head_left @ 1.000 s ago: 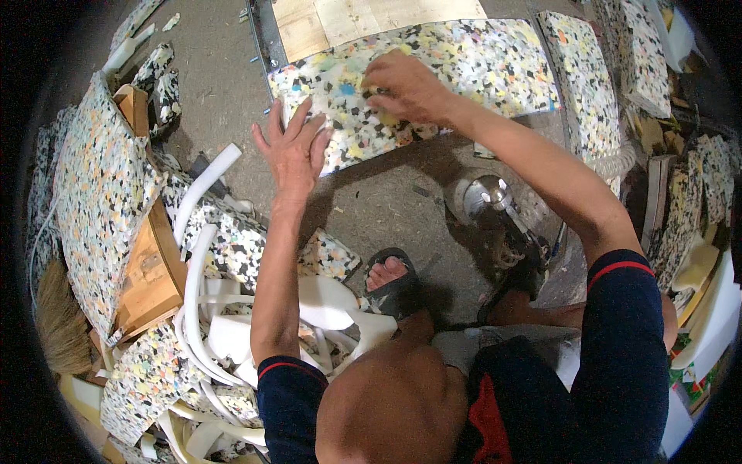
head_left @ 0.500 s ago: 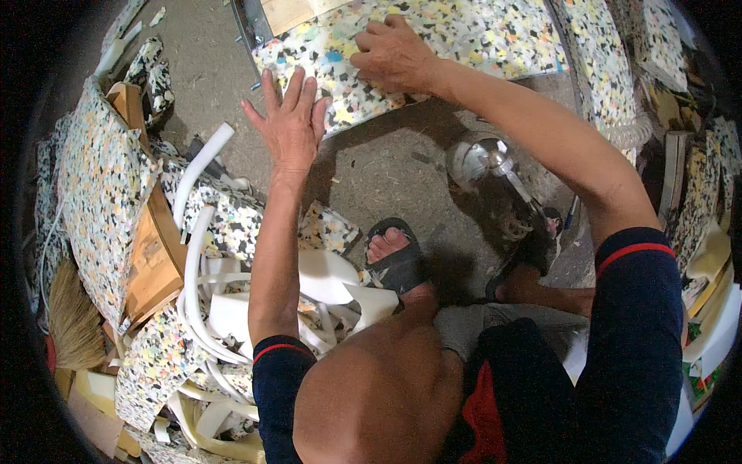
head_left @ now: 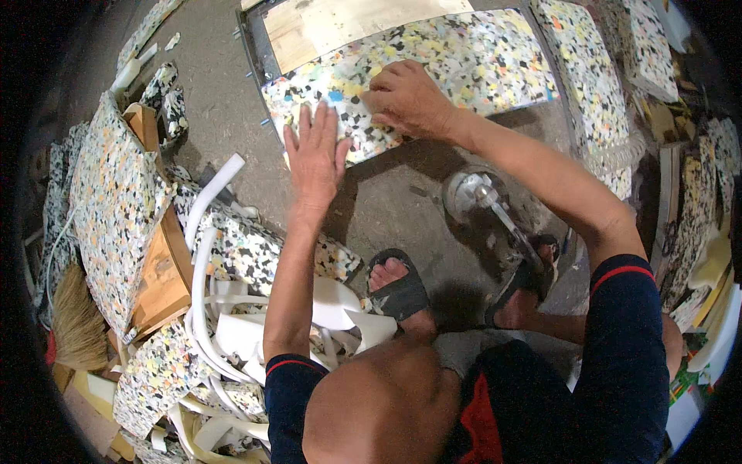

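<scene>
Ahead, the speckled foam sheet (head_left: 456, 69) lay on a wooden board (head_left: 348, 23), its long axis running left to right and rising slightly toward the right, its near left corner jutting past the board over bare concrete floor (head_left: 386, 201). Foam pads (head_left: 116, 209) crowded the left, leaving open floor only below the sheet's near edge. Left hand (head_left: 315, 155) pressed flat, fingers spread; right hand (head_left: 408, 97) curled, fingertips on the foam.

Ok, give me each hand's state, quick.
Left hand: open, fingers spread, flat on the speckled multicoloured foam sheet.
Right hand: curled, pressing the same sheet; grip cannot be told.
</scene>
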Available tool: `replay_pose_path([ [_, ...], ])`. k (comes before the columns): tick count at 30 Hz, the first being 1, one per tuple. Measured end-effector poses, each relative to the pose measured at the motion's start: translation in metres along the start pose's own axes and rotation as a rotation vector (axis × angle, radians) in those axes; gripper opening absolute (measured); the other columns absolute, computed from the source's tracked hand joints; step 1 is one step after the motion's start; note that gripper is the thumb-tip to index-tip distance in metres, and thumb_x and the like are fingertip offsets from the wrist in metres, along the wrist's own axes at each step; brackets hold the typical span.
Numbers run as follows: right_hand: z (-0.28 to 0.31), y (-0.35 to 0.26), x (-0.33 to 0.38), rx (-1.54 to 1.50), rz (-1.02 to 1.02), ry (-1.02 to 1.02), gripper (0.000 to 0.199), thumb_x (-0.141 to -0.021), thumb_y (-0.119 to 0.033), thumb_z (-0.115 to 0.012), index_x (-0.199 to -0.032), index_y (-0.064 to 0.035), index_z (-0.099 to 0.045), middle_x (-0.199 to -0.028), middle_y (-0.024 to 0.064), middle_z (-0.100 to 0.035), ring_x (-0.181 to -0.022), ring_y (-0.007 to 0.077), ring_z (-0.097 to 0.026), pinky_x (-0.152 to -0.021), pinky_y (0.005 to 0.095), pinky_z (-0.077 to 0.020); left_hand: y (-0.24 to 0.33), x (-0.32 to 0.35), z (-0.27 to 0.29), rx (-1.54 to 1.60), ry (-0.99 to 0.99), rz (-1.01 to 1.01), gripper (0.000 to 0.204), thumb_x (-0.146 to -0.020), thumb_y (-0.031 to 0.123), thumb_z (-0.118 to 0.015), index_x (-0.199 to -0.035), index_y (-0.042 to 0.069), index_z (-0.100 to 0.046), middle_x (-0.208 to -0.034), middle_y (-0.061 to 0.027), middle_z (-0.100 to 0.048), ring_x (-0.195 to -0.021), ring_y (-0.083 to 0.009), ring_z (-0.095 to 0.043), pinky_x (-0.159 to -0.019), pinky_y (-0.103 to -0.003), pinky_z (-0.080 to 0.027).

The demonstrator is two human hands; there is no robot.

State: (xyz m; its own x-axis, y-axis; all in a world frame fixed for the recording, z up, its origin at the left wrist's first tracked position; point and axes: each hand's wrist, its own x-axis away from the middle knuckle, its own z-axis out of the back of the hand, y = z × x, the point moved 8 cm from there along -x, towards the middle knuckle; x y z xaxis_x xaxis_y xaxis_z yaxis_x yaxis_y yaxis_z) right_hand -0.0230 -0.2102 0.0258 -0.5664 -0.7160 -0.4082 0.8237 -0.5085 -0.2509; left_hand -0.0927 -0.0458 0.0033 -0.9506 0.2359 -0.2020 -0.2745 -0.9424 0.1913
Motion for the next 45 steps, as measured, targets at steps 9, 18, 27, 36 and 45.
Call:
replay_pose_path([
  [9, -0.019, -0.016, -0.018, 0.068, 0.0, -0.01, 0.015, -0.07, -0.021, -0.075, -0.082, -0.0132, -0.068, -0.096, 0.0075, -0.059, -0.102, 0.0272, -0.058, -0.093, 0.0495, -0.0417, -0.006, -0.005, -0.002, 0.036, 0.052, 0.047, 0.037, -0.097, 0.033, -0.068, -0.127, 0.011, -0.069, -0.144, -0.0053, -0.061, -0.142, -0.03, -0.046, -0.118, -0.061, -0.024],
  [18, -0.011, 0.002, -0.021, -0.252, -0.03, -0.119, 0.028, -0.09, -0.032, -0.065, -0.096, -0.0058, -0.072, -0.098, 0.0146, -0.068, -0.093, 0.0369, -0.065, -0.085, 0.048, -0.05, -0.007, -0.004, 0.0, 0.178, 0.099, 0.025, 0.049, -0.099, 0.031, -0.066, -0.144, 0.012, -0.057, -0.149, -0.0095, -0.056, -0.145, -0.0326, -0.043, -0.122, -0.059, -0.017],
  [27, 0.183, -0.018, 0.132, -0.497, -0.576, -0.782, 0.059, -0.095, -0.052, -0.064, -0.109, 0.005, -0.069, -0.099, 0.0297, -0.068, -0.096, 0.0444, -0.068, -0.082, 0.0508, -0.0537, 0.039, 0.067, 0.038, 0.426, 0.248, 0.229, 0.033, -0.094, 0.018, -0.07, -0.124, 0.005, -0.066, -0.13, -0.0174, -0.066, -0.126, -0.0391, -0.058, -0.114, -0.052, -0.036],
  [36, 0.201, -0.104, 0.166, -0.508, -0.602, -0.851, 0.085, -0.084, -0.056, -0.074, -0.133, 0.0091, -0.051, -0.111, 0.0316, -0.068, -0.105, 0.0466, -0.067, -0.088, 0.0542, -0.0554, 0.135, 0.12, -0.029, 1.218, -0.377, 0.697, 0.028, -0.101, 0.022, -0.064, -0.117, -0.002, -0.067, -0.108, -0.0119, -0.071, -0.099, -0.0179, -0.065, -0.091, -0.032, -0.05],
  [45, 0.183, -0.08, 0.194, -0.433, -0.946, -0.69, 0.039, -0.094, -0.039, -0.065, -0.097, 0.0003, -0.066, -0.087, 0.026, -0.071, -0.083, 0.0446, -0.07, -0.073, 0.0527, -0.0568, 0.136, 0.097, -0.017, 1.174, -0.404, 0.572, 0.028, -0.103, 0.02, -0.061, -0.12, -0.001, -0.067, -0.106, -0.0091, -0.071, -0.099, -0.0174, -0.064, -0.091, -0.032, -0.05],
])
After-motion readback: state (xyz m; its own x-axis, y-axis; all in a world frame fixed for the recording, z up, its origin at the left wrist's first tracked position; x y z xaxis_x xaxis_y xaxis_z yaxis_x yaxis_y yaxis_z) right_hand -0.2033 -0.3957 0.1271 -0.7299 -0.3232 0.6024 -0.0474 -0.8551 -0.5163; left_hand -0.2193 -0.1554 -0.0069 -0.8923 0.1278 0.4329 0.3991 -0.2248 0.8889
